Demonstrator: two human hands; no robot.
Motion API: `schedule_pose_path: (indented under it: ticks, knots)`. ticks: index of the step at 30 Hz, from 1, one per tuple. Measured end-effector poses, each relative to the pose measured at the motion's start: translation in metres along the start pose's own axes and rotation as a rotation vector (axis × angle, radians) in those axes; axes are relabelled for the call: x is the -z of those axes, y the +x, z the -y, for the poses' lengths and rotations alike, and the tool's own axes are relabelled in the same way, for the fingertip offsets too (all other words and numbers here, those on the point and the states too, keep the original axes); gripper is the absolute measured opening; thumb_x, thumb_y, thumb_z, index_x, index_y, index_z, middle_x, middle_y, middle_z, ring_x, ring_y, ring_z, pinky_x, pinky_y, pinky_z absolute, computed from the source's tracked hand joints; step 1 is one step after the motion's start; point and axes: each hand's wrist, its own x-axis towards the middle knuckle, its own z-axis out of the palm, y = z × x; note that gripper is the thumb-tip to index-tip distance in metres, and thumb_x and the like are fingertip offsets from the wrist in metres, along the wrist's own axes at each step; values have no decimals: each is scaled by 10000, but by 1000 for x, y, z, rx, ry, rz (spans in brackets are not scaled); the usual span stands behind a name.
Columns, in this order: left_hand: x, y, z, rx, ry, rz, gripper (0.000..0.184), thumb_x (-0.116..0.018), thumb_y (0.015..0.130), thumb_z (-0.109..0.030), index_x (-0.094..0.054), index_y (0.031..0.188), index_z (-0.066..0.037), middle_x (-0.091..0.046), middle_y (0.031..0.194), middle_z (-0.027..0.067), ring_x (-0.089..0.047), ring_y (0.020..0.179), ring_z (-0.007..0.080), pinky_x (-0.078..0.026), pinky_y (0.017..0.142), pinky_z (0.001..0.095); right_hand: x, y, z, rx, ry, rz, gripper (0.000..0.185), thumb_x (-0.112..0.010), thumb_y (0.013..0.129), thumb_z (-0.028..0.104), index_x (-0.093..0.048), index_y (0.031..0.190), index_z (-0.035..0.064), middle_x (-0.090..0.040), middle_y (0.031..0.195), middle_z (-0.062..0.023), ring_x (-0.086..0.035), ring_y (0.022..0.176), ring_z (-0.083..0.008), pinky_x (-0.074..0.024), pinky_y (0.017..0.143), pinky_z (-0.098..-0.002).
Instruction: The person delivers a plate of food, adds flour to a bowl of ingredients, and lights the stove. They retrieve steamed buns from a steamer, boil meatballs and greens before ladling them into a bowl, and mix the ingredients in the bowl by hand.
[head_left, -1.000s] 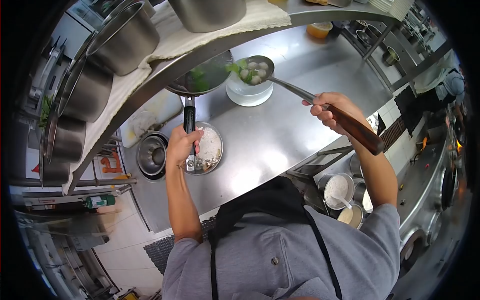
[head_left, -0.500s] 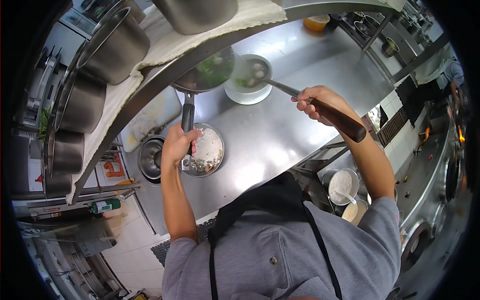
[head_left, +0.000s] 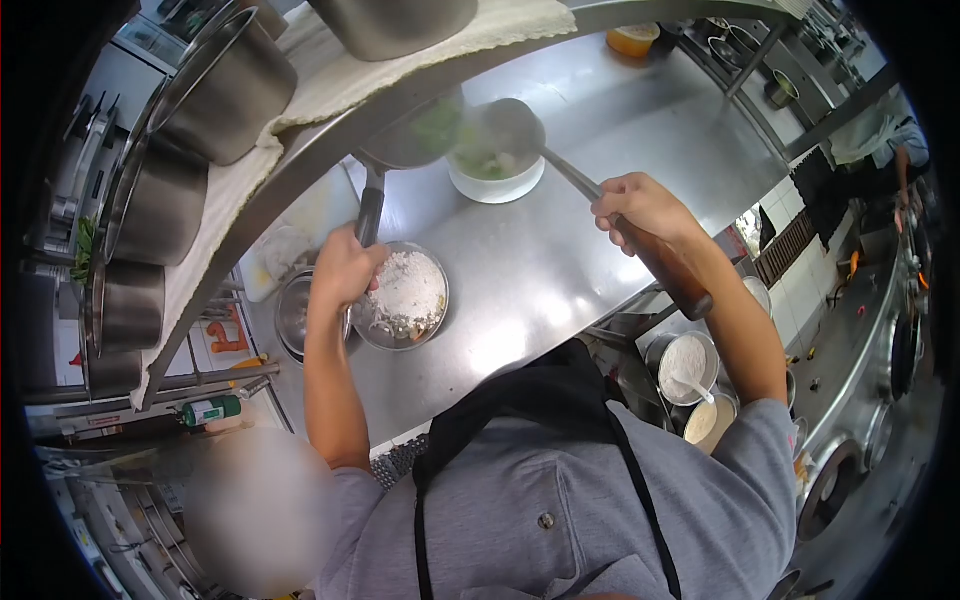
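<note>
My left hand is closed around the black handle of a steaming pan, which holds green leaves and is partly hidden under the shelf edge. In my right hand is the dark wooden handle of a ladle. The ladle's metal cup is tipped over a white bowl, where greens and pale pieces show through steam. Just right of my left hand, a round metal dish holds white flour-like powder and small bits. Metal bowls stand partly behind my left wrist.
Above on the left, a curved shelf with a white cloth bears several metal pots. An orange-filled tub stands at the back of the steel table. Pots of white powder are low right; another person stands far right.
The ladle's cup has tipped over the white bowl, and its handle end has swung down and left. My left hand has shifted slightly left with the pan. A blurred round shape appears lower left.
</note>
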Motion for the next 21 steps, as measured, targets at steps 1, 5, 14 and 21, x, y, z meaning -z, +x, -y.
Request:
schedule_pose_path:
  ticks: [1, 5, 14, 21]
  knots:
    - [1, 1, -3, -8, 48, -8, 166, -616, 751, -84, -550, 844, 36, -510, 556, 40, -476, 412, 125, -377, 397, 280, -1, -1, -1, 11, -23, -20, 100, -571, 794, 96, -556, 753, 7, -549, 632, -38, -537, 489, -116, -452, 437, -276]
    - [0, -1, -15, -29, 106, -24, 146, -605, 721, -78, -533, 768, 41, -532, 535, 78, -533, 423, 155, -418, 419, 310, -5, -5, -6, 66, -42, -36, 93, -575, 797, 81, -525, 741, 27, -524, 617, -30, -522, 449, -105, -425, 374, -258]
    - [1, 9, -8, -225, 654, -174, 257, -588, 718, -101, -576, 896, 83, -628, 700, 246, -649, 720, 398, -500, 688, 460, -23, -27, -47, 242, -440, -254, 226, -581, 761, 66, -570, 943, -68, -568, 609, -118, -573, 476, -225, -473, 497, -379]
    - [1, -10, -4, -342, 906, -257, 239, -585, 746, -77, -569, 955, 39, -642, 783, 259, -633, 800, 445, -501, 729, 513, -75, -43, -116, 459, -1148, -632, 569, -581, 786, 67, -405, 1322, -7, -619, 800, -209, -603, 645, -401, -487, 620, -480]
